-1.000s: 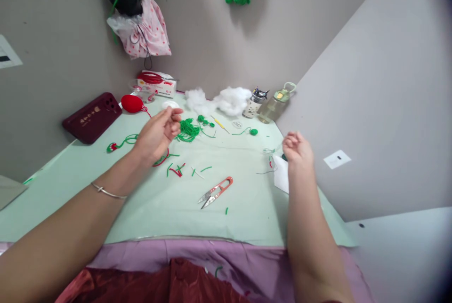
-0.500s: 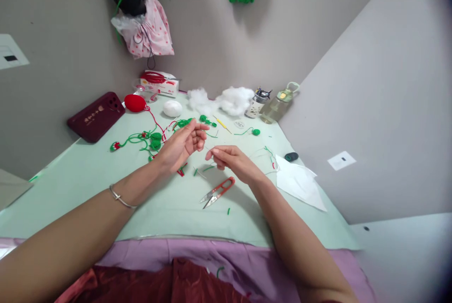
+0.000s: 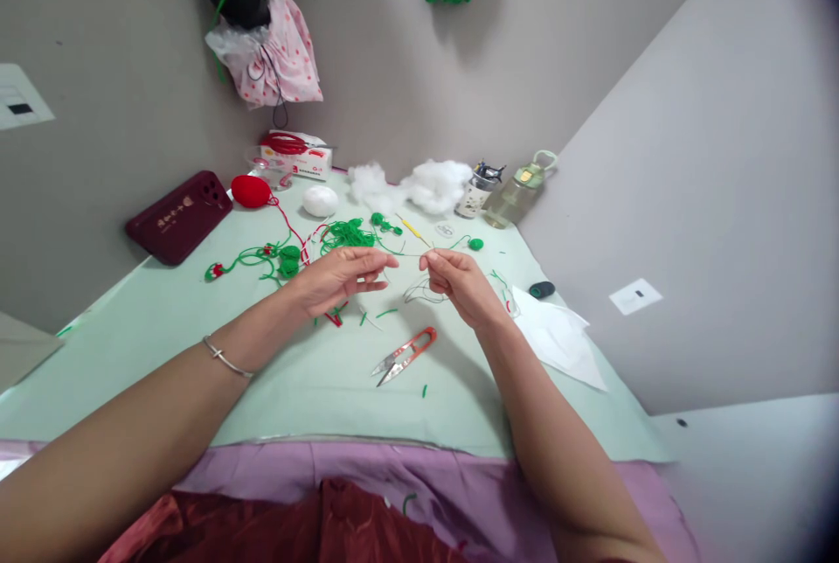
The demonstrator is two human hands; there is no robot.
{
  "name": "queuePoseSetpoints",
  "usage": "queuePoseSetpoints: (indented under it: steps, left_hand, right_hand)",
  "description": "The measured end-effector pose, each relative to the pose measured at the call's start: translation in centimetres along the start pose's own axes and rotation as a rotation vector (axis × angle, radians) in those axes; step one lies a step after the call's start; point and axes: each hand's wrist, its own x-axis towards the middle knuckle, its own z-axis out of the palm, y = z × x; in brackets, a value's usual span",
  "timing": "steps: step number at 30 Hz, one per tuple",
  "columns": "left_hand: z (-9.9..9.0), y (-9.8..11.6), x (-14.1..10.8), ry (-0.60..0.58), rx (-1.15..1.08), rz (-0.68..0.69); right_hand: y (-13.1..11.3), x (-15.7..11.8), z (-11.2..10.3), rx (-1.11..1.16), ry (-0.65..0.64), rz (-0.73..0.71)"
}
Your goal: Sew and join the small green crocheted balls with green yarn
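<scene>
Over the middle of the table, my left hand (image 3: pixel 350 276) has its thumb and forefinger together at the end of a thin thread (image 3: pixel 410 255); the lower fingers stretch forward. My right hand (image 3: pixel 455 276) pinches the thread's other side, so a short length spans the gap between the hands. Whether a needle is on it is too small to tell. Loose dark loops of thread hang just below my right fingers. Under the hands lie red-handled thread snips (image 3: pixel 405 357), blades toward the lower left, and several green yarn snippets (image 3: pixel 386 312).
Behind my left hand lie tangled green yarn (image 3: pixel 347 233), green crochet pieces (image 3: pixel 288 261) and a red yarn ball (image 3: pixel 251 191). White stuffing (image 3: pixel 438 187), a yellow crochet hook (image 3: pixel 412 226) and a bottle (image 3: pixel 515 200) stand farther back. A thread spool (image 3: pixel 541 290) and white paper (image 3: pixel 557 340) lie right.
My right hand has moved up and to the right. My left hand has turned and lowered, its fingers now pointing at the right hand. The thread between them and the green tangle behind show more clearly.
</scene>
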Motion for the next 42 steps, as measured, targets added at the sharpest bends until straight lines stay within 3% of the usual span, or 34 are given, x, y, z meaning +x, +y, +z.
queuePoseSetpoints:
  steps: [3,8,18,22,26,30,32,35,42]
  left_hand:
    - [-0.1,0.6,0.0,0.054,-0.208,-0.026]
    - [-0.3,0.9,-0.1,0.096,-0.346,-0.004]
    - [-0.5,0.9,0.0,0.158,-0.347,0.047]
    - [0.0,0.5,-0.1,0.197,-0.223,0.048]
    - [0.6,-0.6,-0.2,0.256,0.269,0.163]
    - [1.0,-1.8,-0.3,0.141,0.665,0.364]
    - [0.9,-2.2,-0.2,0.113,0.701,0.367]
    - [0.7,-2.1,-0.2,0.189,0.665,0.320]
    - [0.7,-1.0,-0.1,0.310,0.558,0.269]
  right_hand:
    - [0.1,-0.1,0.3,-0.089,-0.001,-0.021]
    - [0.4,-0.3,1.1,-0.314,-0.008,-0.044]
    - [0.3,-1.2,3.5,-0.638,-0.159,-0.147]
    - [0.3,-1.7,4.5,-0.714,-0.227,-0.208]
    - [-0.3,-2.1,4.4,-0.611,-0.280,-0.224]
    - [-0.7,-1.7,3.0,-0.385,-0.178,-0.164]
    - [-0.6,-1.2,2.1,-0.270,-0.126,-0.132]
    - [-0.2,-0.6,1.4,-0.164,-0.082,-0.083]
    - [0.7,0.0,1.0,-0.118,-0.055,-0.054]
